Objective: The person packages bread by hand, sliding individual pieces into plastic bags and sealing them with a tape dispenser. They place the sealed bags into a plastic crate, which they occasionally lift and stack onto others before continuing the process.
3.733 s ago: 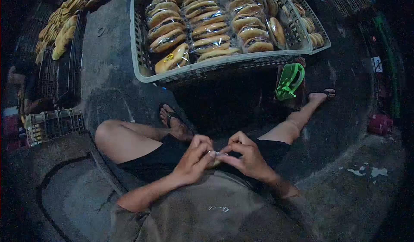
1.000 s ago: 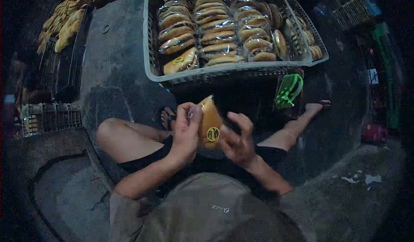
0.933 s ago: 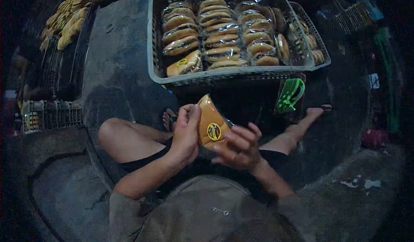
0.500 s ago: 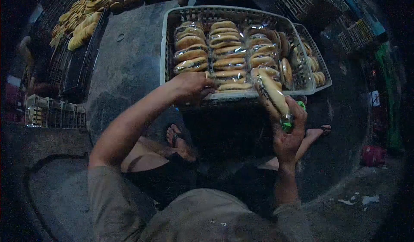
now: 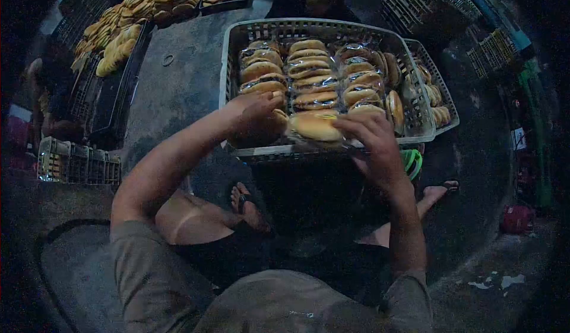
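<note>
Head view: both arms are stretching forward; right hand [image 5: 371, 140] is pinching a wrapped bun [image 5: 314, 125] over the crate [image 5: 323, 149], left hand [image 5: 256, 114] resting curled on packed buns [image 5: 262, 71].

Wrapped buns [image 5: 309, 74] fill the crate [image 5: 237, 39]; a second crate [image 5: 442, 95] sits right, trays [image 5: 119, 42] left.

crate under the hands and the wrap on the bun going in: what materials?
Crate: looks like moulded plastic, pale grey and matte; lattice walls, thick rim. Wrap on the bun in the right hand: probably thin clear plastic film; neighbouring packs glint.
</note>
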### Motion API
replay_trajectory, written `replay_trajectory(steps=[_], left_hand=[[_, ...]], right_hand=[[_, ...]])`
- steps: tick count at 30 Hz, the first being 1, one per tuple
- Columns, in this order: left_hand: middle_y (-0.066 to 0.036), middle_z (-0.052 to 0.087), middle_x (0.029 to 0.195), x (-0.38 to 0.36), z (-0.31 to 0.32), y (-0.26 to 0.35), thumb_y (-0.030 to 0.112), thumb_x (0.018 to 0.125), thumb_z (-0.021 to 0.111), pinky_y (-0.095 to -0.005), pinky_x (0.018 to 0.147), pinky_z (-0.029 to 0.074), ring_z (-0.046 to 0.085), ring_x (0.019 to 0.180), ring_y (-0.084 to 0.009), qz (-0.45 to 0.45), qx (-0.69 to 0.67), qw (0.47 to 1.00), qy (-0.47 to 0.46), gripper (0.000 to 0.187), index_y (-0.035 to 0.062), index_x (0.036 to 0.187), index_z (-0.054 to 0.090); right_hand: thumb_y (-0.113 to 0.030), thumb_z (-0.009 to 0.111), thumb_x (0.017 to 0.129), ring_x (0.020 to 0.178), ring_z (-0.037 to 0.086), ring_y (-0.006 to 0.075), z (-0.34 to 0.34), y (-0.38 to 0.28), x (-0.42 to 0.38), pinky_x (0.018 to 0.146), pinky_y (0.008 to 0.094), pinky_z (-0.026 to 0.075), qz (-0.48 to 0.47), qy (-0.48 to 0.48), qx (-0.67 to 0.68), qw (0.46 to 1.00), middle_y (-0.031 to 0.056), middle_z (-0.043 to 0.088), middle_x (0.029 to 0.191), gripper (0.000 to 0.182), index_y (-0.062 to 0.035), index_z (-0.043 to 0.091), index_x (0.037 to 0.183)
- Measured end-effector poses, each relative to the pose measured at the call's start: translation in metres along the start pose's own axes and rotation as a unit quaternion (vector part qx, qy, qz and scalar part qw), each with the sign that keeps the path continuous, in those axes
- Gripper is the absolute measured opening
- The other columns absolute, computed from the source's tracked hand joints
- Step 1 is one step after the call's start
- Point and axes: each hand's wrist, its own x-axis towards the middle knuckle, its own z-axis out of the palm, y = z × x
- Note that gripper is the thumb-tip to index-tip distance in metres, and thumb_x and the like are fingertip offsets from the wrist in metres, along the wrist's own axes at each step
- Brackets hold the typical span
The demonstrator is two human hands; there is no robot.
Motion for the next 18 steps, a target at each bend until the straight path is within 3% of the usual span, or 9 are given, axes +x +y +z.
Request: replay_trajectory(steps=[5, 7, 8, 9, 11, 12, 13, 16, 18], left_hand=[[-0.017, 0.05, 0.129, 0.018, 0.005, -0.027, 0.007, 0.071, 0.074, -0.0426, 0.101, 0.045, 0.048, 0.124, -0.0339, 0.083, 0.013, 0.996, -0.043, 0.071, 0.007, 0.134, 0.04], [-0.017, 0.048, 0.135, 0.023, 0.001, -0.031, 0.005, 0.074, 0.073, -0.041, 0.1, 0.046, 0.051, 0.121, -0.029, 0.075, -0.128, 0.989, -0.022, 0.073, 0.0084, 0.139, 0.039], [-0.018, 0.061, 0.118, 0.02, -0.006, -0.03, 0.023, 0.087, 0.067, -0.0393, 0.09, 0.049, 0.061, 0.108, -0.0279, 0.032, -0.187, 0.981, -0.038, 0.057, 0.0078, 0.137, 0.045], [-0.018, 0.061, 0.118, 0.024, -0.009, -0.038, 0.023, 0.087, 0.067, -0.0393, 0.09, 0.049, 0.061, 0.108, -0.0279, 0.036, -0.184, 0.981, -0.037, 0.057, 0.0078, 0.137, 0.045], [-0.015, 0.054, 0.13, 0.036, -0.013, -0.057, 0.008, 0.085, 0.068, -0.0374, 0.091, 0.049, 0.058, 0.112, -0.0217, 0.081, -0.244, 0.964, -0.071, 0.054, 0.0108, 0.135, 0.048], [-0.013, 0.061, 0.119, 0.034, -0.028, -0.046, 0.012, 0.088, 0.067, -0.0356, 0.088, 0.05, 0.062, 0.101, -0.0214, -0.025, -0.277, 0.959, -0.048, 0.048, 0.0086, 0.133, 0.05], [-0.013, 0.061, 0.119, 0.041, -0.029, -0.047, 0.012, 0.088, 0.067, -0.0356, 0.088, 0.05, 0.062, 0.101, -0.0214, -0.023, -0.275, 0.96, -0.048, 0.048, 0.0086, 0.133, 0.05], [-0.018, 0.063, 0.113, 0.058, -0.035, -0.038, 0.023, 0.094, 0.062, -0.0396, 0.09, 0.05, 0.063, 0.099, -0.0282, -0.036, -0.235, 0.95, 0.202, 0.04, 0.0045, 0.127, 0.051], [-0.019, 0.061, 0.113, 0.087, -0.02, -0.054, 0.023, 0.094, 0.06, -0.043, 0.091, 0.049, 0.061, 0.103, -0.0323, -0.044, -0.141, 0.941, 0.303, 0.038, 0.0041, 0.125, 0.052]], right_hand=[[-0.006, 0.07, 0.077, 0.106, 0.06, 0.0341, 0.077, 0.01, 0.056, 0.089, 0.0435, 0.049, -0.04, -0.182, 0.106, 0.977, 0.0144, 0.063, 0.117, 0.044, -0.0084, 0.059, 0.119], [-0.01, 0.069, 0.078, 0.103, 0.062, 0.0352, 0.111, 0.014, 0.07, 0.087, 0.0446, 0.05, -0.014, -0.229, 0.159, 0.96, 0.0175, 0.064, 0.113, 0.048, -0.0079, 0.056, 0.124], [-0.01, 0.069, 0.078, 0.103, 0.062, 0.0352, 0.119, 0.01, 0.077, 0.087, 0.0446, 0.05, -0.012, -0.224, 0.156, 0.962, 0.0175, 0.064, 0.113, 0.048, -0.0079, 0.056, 0.124], [-0.012, 0.069, 0.079, 0.103, 0.063, 0.035, 0.126, 0.006, 0.084, 0.087, 0.0448, 0.05, 0.012, -0.278, 0.162, 0.947, 0.0184, 0.065, 0.111, 0.05, -0.0079, 0.055, 0.126], [-0.013, 0.068, 0.079, 0.103, 0.063, 0.0347, 0.125, 0.008, 0.085, 0.088, 0.0449, 0.05, 0.039, -0.329, 0.169, 0.928, 0.0194, 0.065, 0.11, 0.052, -0.0079, 0.053, 0.129], [-0.012, 0.067, 0.08, 0.102, 0.063, 0.0348, 0.118, 0.007, 0.082, 0.088, 0.0455, 0.05, 0.008, -0.322, 0.22, 0.921, 0.0203, 0.065, 0.109, 0.053, -0.0069, 0.051, 0.13], [-0.012, 0.067, 0.081, 0.102, 0.063, 0.0348, 0.112, 0.007, 0.081, 0.087, 0.0461, 0.049, -0.023, -0.314, 0.27, 0.91, 0.0213, 0.065, 0.108, 0.054, -0.0058, 0.05, 0.131], [-0.013, 0.068, 0.081, 0.106, 0.06, 0.0367, 0.095, 0.001, 0.081, 0.09, 0.045, 0.048, 0.012, -0.334, 0.212, 0.918, 0.0207, 0.063, 0.111, 0.057, -0.0038, 0.047, 0.133], [-0.016, 0.071, 0.082, 0.107, 0.058, 0.0367, 0.084, -0.003, 0.064, 0.092, 0.0431, 0.047, -0.009, -0.178, 0.244, 0.953, 0.0188, 0.06, 0.111, 0.054, -0.0053, 0.05, 0.131]])
